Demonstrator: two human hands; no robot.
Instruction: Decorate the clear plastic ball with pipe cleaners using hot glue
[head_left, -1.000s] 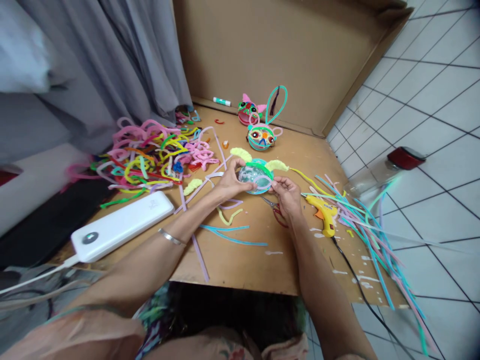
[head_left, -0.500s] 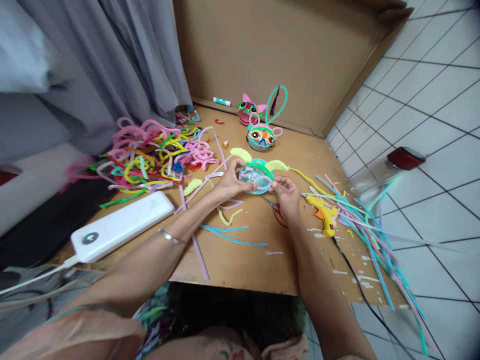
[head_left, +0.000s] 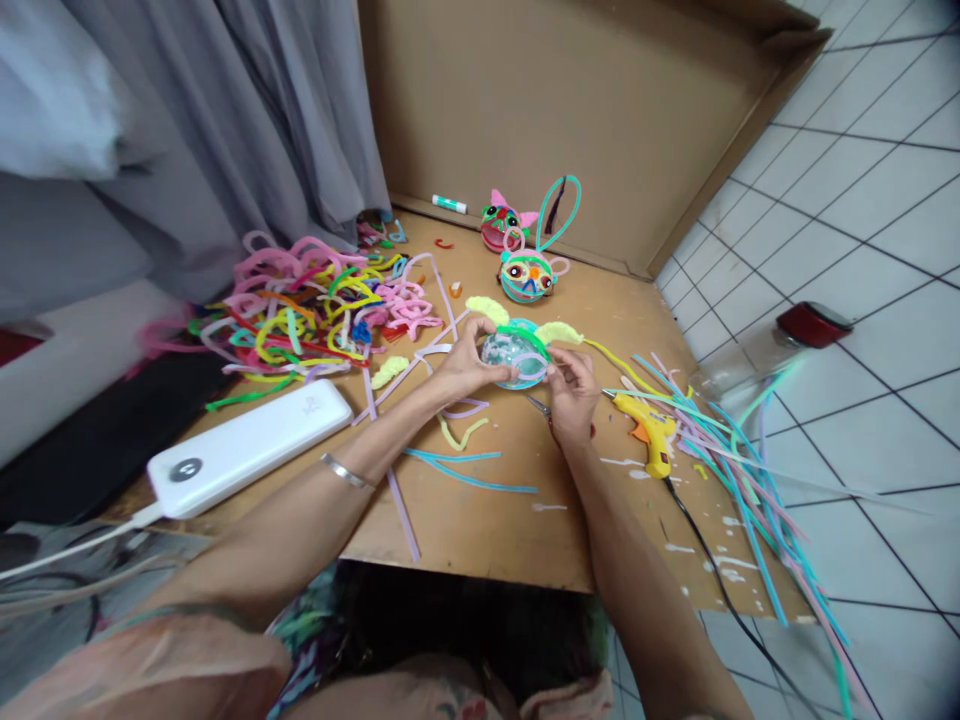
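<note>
A clear plastic ball (head_left: 504, 349) with green and blue pipe cleaner bands and two pale yellow ear shapes is between my hands, above the table. My left hand (head_left: 471, 362) grips its left side, thumb in front and fingers on top. A lilac pipe cleaner loop (head_left: 532, 367) lies against the front of the ball. The fingers of my right hand (head_left: 571, 388) pinch at the loop's right end, touching the ball's edge. Scissors (head_left: 538, 406) lie beneath my right hand, their handles mostly hidden by it.
A yellow glue gun (head_left: 646, 430) with a black cord lies right of my hands, near long pipe cleaners (head_left: 739, 470). Left are a heap of coloured pipe cleaners (head_left: 300, 310) and a white power bank (head_left: 251, 447). Two decorated balls (head_left: 526, 277) and a glue stick (head_left: 449, 204) sit behind.
The whole view has shifted slightly. Both hands keep their hold on the ball and loop, and my right hand now covers more of the scissors' handles.
</note>
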